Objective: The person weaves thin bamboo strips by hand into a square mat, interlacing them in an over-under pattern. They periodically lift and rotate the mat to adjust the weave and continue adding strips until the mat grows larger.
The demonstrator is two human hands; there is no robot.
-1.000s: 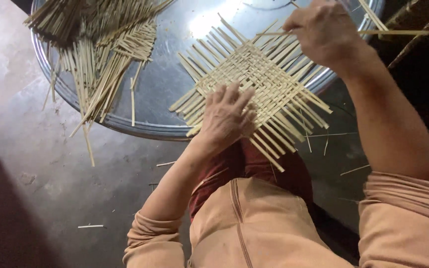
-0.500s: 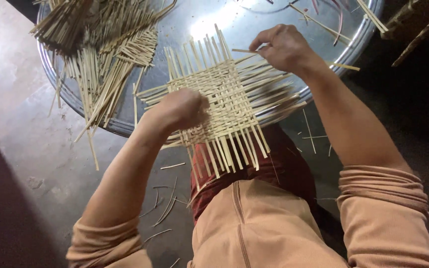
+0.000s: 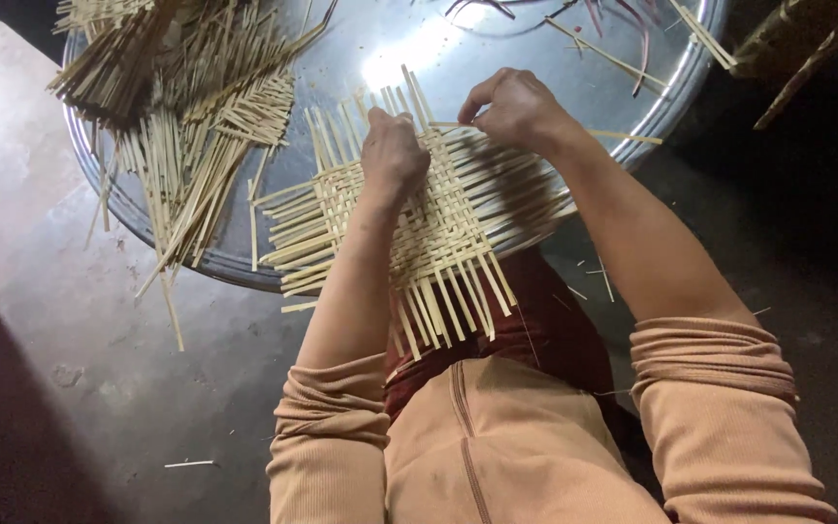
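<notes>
A square mat of woven pale bamboo strips point(image 3: 438, 233) lies on the near rim of a round metal tray point(image 3: 458, 58) and overhangs my lap. My left hand point(image 3: 392, 150) presses down on the mat's far edge, fingers curled over the strips. My right hand point(image 3: 514, 107) is right beside it at the far right corner, pinching a thin bamboo strip point(image 3: 613, 136) that sticks out to the right across the mat's top edge.
A heap of loose bamboo strips point(image 3: 181, 116) covers the tray's left half and spills over its rim. Several thin strips point(image 3: 632, 68) lie at the tray's far right. Stray slivers are scattered on the dark concrete floor point(image 3: 99, 388).
The mat has been turned on the tray. My left hand moved from the mat's near left edge up to its far edge. My right hand came in closer, still holding the strip.
</notes>
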